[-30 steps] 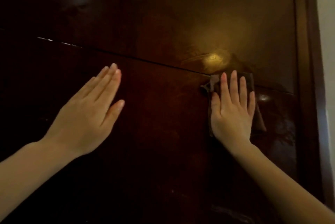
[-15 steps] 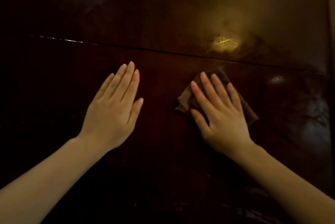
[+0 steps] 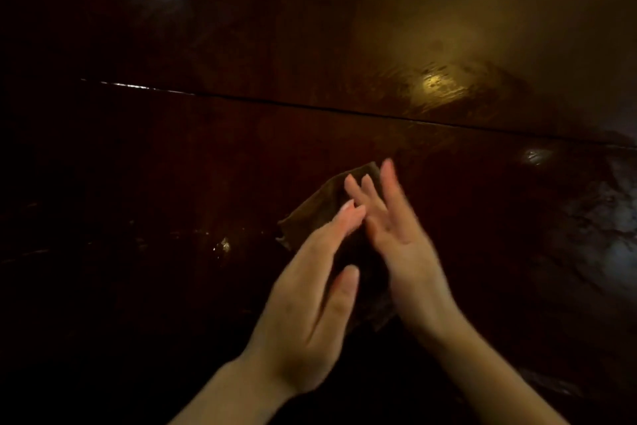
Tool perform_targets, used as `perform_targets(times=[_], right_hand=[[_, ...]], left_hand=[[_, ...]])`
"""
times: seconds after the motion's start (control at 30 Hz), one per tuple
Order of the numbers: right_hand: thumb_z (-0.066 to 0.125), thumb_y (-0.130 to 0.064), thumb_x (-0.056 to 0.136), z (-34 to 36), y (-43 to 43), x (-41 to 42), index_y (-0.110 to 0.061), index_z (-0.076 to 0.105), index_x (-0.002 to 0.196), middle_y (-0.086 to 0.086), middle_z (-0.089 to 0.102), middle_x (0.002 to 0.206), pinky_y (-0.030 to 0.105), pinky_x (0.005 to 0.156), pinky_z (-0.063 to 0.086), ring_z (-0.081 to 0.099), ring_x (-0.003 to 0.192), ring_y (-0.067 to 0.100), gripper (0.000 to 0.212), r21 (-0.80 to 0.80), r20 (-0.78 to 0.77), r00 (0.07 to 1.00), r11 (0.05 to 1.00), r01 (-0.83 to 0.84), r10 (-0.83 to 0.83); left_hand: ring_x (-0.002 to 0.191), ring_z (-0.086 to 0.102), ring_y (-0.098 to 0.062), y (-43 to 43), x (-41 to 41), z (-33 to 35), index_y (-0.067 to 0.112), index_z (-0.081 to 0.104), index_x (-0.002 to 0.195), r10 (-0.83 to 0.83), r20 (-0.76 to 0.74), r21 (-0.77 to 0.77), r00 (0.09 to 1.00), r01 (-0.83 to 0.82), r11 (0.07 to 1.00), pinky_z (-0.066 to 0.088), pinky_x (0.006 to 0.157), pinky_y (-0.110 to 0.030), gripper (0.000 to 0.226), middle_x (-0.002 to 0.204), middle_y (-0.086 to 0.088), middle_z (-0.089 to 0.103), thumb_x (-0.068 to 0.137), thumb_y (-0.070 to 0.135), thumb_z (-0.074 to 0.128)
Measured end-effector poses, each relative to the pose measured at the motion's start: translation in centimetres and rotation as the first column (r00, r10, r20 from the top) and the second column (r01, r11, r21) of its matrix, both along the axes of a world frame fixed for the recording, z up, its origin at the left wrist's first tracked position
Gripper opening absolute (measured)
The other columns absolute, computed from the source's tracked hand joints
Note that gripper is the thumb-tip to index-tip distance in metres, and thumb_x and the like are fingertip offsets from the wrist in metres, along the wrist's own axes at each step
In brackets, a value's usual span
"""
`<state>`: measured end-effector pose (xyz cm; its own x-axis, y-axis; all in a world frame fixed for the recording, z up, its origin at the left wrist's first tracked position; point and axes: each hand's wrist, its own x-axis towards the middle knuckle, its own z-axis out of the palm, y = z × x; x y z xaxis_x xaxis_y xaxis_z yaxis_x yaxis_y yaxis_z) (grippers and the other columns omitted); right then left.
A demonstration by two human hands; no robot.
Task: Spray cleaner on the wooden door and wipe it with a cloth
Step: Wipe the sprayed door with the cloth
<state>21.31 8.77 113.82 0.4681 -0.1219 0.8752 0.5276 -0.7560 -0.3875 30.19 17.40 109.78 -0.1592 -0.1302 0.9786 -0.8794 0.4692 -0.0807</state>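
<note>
The dark, glossy wooden door (image 3: 193, 162) fills the whole view. A small brown cloth (image 3: 319, 207) lies against it just below a horizontal groove (image 3: 310, 107). My right hand (image 3: 403, 245) holds the cloth to the door, tilted on edge and blurred, with the fingers spread. My left hand (image 3: 306, 307) is right beside it, flat with the fingers together, and its fingertips reach over the cloth's lower part. Both hands cover much of the cloth. No spray bottle is in view.
A bright yellow reflection (image 3: 436, 83) sits on the upper panel at the right. Paler reflections (image 3: 606, 218) show at the far right, and small wet glints (image 3: 224, 245) lie left of the cloth.
My right hand slid the cloth leftward and down along the door. My left hand left its flat rest on the door and moved right until it met the right hand at the cloth.
</note>
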Motion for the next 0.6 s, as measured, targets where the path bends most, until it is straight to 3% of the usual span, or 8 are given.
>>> perform_targets(times=[0.07, 0.13, 0.2, 0.27, 0.37, 0.47, 0.53, 0.6], right_hand=[[0.041, -0.030, 0.091, 0.5, -1.0, -1.7, -0.042, 0.019, 0.138, -0.014, 0.060, 0.124, 0.019, 0.107, 0.030, 0.040, 0.127, -0.005, 0.053, 0.218, 0.076, 0.979, 0.955, -0.200, 0.188], [0.037, -0.029, 0.089, 1.0, -2.2, -2.9, -0.031, 0.020, 0.145, 0.002, 0.065, 0.120, 0.030, 0.096, 0.046, 0.054, 0.120, 0.013, 0.058, 0.380, 0.165, 0.923, 0.841, -0.385, 0.348], [0.033, -0.027, 0.090, 1.4, -2.5, -4.1, -0.029, 0.026, 0.144, 0.011, 0.065, 0.117, 0.031, 0.088, 0.051, 0.060, 0.112, 0.020, 0.055, 0.466, 0.222, 0.880, 0.747, -0.474, 0.420], [0.035, -0.026, 0.088, 1.5, -2.4, -4.6, -0.027, 0.033, 0.141, 0.012, 0.066, 0.114, 0.034, 0.090, 0.050, 0.062, 0.109, 0.021, 0.053, 0.480, 0.210, 0.900, 0.761, -0.435, 0.382], [0.036, -0.020, 0.093, 1.0, -1.6, -4.2, -0.026, 0.043, 0.132, 0.006, 0.070, 0.107, 0.027, 0.085, 0.053, 0.064, 0.104, 0.012, 0.040, 0.392, 0.161, 0.974, 0.895, -0.214, 0.163], [0.041, -0.022, 0.097, 1.0, -0.2, -2.6, -0.035, 0.041, 0.130, -0.007, 0.061, 0.123, 0.018, 0.092, 0.046, 0.052, 0.116, -0.003, 0.035, 0.036, 0.203, 0.962, 0.983, 0.181, -0.185], [0.039, -0.025, 0.095, 1.8, 0.1, -0.7, -0.033, 0.032, 0.136, -0.009, 0.041, 0.140, 0.024, 0.110, 0.031, 0.032, 0.132, -0.002, 0.042, -0.223, 0.278, 0.889, 0.875, 0.429, -0.365], [0.031, -0.029, 0.096, 2.9, -0.1, 1.6, -0.025, 0.024, 0.142, -0.004, 0.028, 0.149, 0.028, 0.116, 0.011, 0.013, 0.140, 0.005, 0.047, -0.358, 0.342, 0.778, 0.692, 0.627, -0.528]], left_hand=[[0.132, 0.031, 0.007, -1.5, -0.8, 0.0, 0.049, 0.023, 0.136, -0.046, -0.149, -0.002, 0.988, 0.046, 0.999, 0.026, 0.103, -0.007, 0.041, 0.145, 0.028, 0.027, 0.095, 0.042, 0.031], [0.135, 0.026, 0.005, -2.6, -1.1, 0.4, 0.040, 0.026, 0.137, 0.026, -0.170, -0.015, 0.985, -0.029, 0.999, 0.023, 0.106, -0.009, 0.044, 0.145, 0.028, 0.028, 0.094, 0.035, 0.032], [0.140, 0.020, -0.005, -3.7, -0.8, 0.8, 0.023, 0.018, 0.143, 0.188, -0.096, -0.047, 0.978, -0.193, 0.980, 0.018, 0.112, -0.015, 0.050, 0.150, 0.009, 0.024, 0.095, 0.027, 0.033], [0.143, 0.014, -0.015, -3.5, 0.2, 1.9, 0.017, 0.016, 0.144, 0.412, -0.045, -0.085, 0.910, -0.415, 0.906, 0.019, 0.114, -0.024, 0.052, 0.153, -0.006, 0.021, 0.096, 0.028, 0.030], [0.139, 0.019, -0.037, -1.4, 2.9, 3.7, 0.014, 0.022, 0.143, 0.783, -0.030, -0.111, 0.622, -0.780, 0.615, 0.027, 0.104, -0.047, 0.056, 0.150, -0.016, 0.029, 0.092, 0.036, 0.028], [0.134, 0.021, -0.048, 0.8, 5.1, 2.9, 0.017, 0.028, 0.142, 0.902, 0.084, -0.123, 0.423, -0.894, 0.430, 0.015, 0.105, -0.058, 0.057, 0.146, -0.019, 0.035, 0.089, 0.039, 0.029], [0.131, 0.026, -0.051, 1.4, 5.1, 1.3, 0.020, 0.035, 0.140, 0.901, 0.176, -0.160, 0.397, -0.892, 0.424, 0.018, 0.103, -0.062, 0.055, 0.144, -0.019, 0.038, 0.088, 0.039, 0.033], [0.131, 0.028, -0.046, 1.9, 5.0, 0.7, 0.023, 0.032, 0.140, 0.889, 0.230, -0.170, 0.395, -0.883, 0.437, 0.027, 0.101, -0.062, 0.053, 0.142, -0.013, 0.037, 0.089, 0.040, 0.032]])
